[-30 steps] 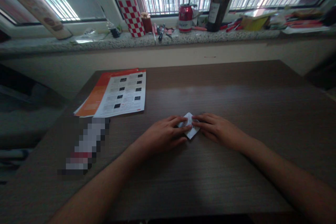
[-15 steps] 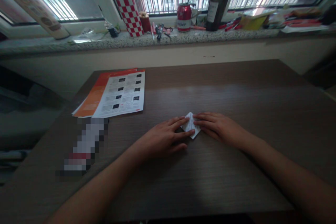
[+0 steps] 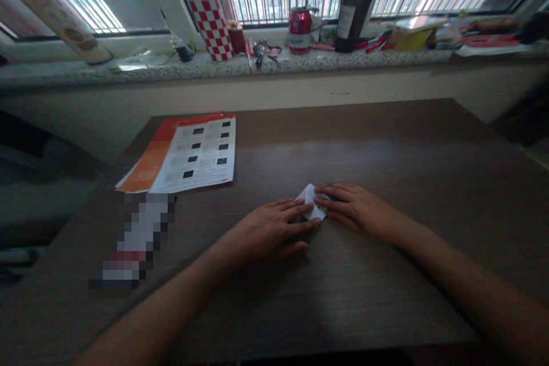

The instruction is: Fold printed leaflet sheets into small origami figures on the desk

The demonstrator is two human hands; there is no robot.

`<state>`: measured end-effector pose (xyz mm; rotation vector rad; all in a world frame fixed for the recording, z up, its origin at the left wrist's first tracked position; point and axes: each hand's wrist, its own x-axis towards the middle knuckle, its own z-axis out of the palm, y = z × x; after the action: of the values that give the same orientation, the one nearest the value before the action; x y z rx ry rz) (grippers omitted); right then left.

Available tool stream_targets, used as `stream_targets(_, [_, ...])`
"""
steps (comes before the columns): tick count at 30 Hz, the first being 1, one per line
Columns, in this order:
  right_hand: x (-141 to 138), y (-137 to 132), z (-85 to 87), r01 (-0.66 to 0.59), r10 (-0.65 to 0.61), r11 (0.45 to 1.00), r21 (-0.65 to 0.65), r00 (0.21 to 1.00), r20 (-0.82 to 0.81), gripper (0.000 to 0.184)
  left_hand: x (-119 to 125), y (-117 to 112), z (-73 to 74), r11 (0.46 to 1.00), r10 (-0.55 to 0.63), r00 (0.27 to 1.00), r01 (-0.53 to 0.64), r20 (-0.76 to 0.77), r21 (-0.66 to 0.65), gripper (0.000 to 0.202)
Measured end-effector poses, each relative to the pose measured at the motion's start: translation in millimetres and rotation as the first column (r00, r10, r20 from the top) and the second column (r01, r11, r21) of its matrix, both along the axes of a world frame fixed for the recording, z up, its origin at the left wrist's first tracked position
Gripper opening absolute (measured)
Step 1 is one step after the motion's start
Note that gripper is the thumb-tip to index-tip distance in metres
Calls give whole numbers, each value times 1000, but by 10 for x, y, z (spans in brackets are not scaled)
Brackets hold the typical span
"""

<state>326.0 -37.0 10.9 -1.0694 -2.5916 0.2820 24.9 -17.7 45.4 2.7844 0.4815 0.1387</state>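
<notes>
A small piece of folded white paper lies flat on the brown table, one corner pointing away from me. My left hand rests over its left and near edges, fingers stretched out and the thumb apart on the tabletop. From the other side, my right hand lays its outstretched fingertips on the paper's right part. Both hands are open, palms down. The fingers cover much of the paper, so its folds are hard to make out.
Printed sheets, orange and white, lie at the table's far left. Nearer me is a pixelated object. Along the windowsill stand a red can, a dark cup, a checkered white bottle and several small items.
My left hand has slid slightly toward the paper's near corner, covering more of it. The right hand stays nearly in place. The whole view has shifted a little.
</notes>
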Motion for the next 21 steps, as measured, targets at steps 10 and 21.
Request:
stream_targets(10, [-76, 11, 3, 55, -55, 998, 1, 998, 41, 48, -6, -44, -69, 997, 41, 998, -38, -51, 62, 58])
stream_targets(21, [-184, 53, -98, 2, 3, 995, -101, 999, 44, 65, 7, -126, -77, 994, 67, 996, -63, -50, 88, 59])
